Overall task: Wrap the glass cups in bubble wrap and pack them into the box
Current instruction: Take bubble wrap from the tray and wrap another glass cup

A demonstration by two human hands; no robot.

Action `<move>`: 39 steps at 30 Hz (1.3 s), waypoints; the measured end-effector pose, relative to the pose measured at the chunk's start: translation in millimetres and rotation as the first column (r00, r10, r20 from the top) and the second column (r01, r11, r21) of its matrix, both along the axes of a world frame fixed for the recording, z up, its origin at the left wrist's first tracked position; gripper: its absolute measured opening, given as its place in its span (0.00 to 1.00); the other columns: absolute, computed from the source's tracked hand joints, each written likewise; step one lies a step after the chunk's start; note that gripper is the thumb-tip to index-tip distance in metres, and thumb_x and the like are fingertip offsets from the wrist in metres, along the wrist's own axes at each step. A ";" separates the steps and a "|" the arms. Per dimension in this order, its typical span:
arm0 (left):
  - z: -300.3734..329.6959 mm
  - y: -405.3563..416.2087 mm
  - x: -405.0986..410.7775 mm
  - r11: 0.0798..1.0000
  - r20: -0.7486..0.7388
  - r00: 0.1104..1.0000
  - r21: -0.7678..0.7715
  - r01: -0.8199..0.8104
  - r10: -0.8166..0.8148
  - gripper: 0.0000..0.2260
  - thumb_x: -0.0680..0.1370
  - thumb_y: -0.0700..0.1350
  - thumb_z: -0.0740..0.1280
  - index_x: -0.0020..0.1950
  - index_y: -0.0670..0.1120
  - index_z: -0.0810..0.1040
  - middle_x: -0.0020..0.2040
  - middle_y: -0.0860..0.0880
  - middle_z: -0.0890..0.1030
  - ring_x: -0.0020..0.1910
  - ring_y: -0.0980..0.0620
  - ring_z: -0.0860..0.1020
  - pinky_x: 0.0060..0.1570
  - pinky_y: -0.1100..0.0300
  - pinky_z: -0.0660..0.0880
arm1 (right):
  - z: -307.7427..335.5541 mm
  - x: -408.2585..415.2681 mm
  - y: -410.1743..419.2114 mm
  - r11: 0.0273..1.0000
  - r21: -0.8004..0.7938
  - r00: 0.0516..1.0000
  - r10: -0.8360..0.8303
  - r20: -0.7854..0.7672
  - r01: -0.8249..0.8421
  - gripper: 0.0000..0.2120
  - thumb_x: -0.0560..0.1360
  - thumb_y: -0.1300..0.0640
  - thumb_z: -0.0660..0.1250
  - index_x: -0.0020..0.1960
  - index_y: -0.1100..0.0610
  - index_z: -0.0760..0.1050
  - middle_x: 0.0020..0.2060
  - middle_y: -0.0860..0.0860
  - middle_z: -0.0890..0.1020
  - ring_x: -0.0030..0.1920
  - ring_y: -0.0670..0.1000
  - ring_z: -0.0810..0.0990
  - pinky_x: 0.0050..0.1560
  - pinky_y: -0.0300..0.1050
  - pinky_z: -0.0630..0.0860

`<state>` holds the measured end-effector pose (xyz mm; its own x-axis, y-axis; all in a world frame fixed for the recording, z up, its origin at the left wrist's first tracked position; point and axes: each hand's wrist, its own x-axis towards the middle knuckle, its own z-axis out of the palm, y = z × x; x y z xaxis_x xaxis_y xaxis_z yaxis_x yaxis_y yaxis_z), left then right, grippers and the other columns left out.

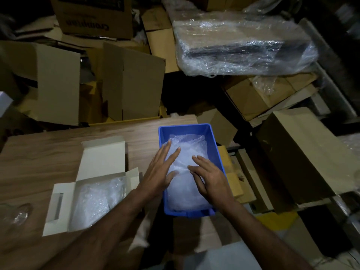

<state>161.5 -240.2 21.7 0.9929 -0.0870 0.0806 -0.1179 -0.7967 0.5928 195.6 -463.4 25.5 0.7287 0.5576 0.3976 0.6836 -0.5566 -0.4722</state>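
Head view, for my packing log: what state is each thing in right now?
Left hand: open, flat on the bubble wrap.
Right hand: open, flat on the bubble wrap.
Bubble wrap: lying in the blue bin, pressed by both hands.
Blue bin: on the table, uncovered.
White box: lid open, wrapped bundle inside.
Glass: unwrapped, on the table beside the white box.

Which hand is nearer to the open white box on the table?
Left. The left hand lies on the bubble wrap in the blue bin, on the side toward the white box. The right hand rests farther from it.
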 end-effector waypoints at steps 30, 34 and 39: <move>145.7 172.2 -161.3 0.288 -0.217 0.852 -0.877 -0.384 0.476 0.25 0.83 0.59 0.53 0.60 0.43 0.81 0.54 0.41 0.86 0.55 0.42 0.84 0.52 0.47 0.81 | 143.6 -71.9 227.2 0.830 0.557 0.823 0.316 -0.472 0.001 0.06 0.78 0.54 0.73 0.44 0.55 0.82 0.36 0.53 0.84 0.39 0.54 0.84 0.39 0.54 0.82; 140.1 180.6 -160.5 0.368 -0.275 0.803 -0.778 -0.508 0.529 0.08 0.84 0.45 0.63 0.58 0.46 0.80 0.47 0.44 0.84 0.32 0.58 0.82 0.27 0.65 0.76 | 134.4 -75.1 245.0 0.807 0.497 0.376 0.374 -0.848 0.319 0.14 0.75 0.50 0.76 0.58 0.54 0.82 0.53 0.54 0.87 0.56 0.56 0.85 0.61 0.57 0.81; 112.7 194.2 -160.0 0.083 -0.513 0.609 -0.721 -0.688 0.604 0.16 0.83 0.53 0.63 0.47 0.43 0.82 0.27 0.51 0.78 0.20 0.58 0.72 0.21 0.68 0.66 | 108.3 -94.2 225.5 0.772 0.539 -0.179 0.614 -0.769 0.336 0.30 0.75 0.47 0.74 0.72 0.57 0.72 0.67 0.59 0.79 0.68 0.61 0.77 0.70 0.62 0.73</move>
<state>1.5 -46.1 134.4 0.6334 0.6569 -0.4091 0.2436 0.3326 0.9111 101.4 -237.9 133.8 0.4248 0.8138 -0.3966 -0.7459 0.0663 -0.6628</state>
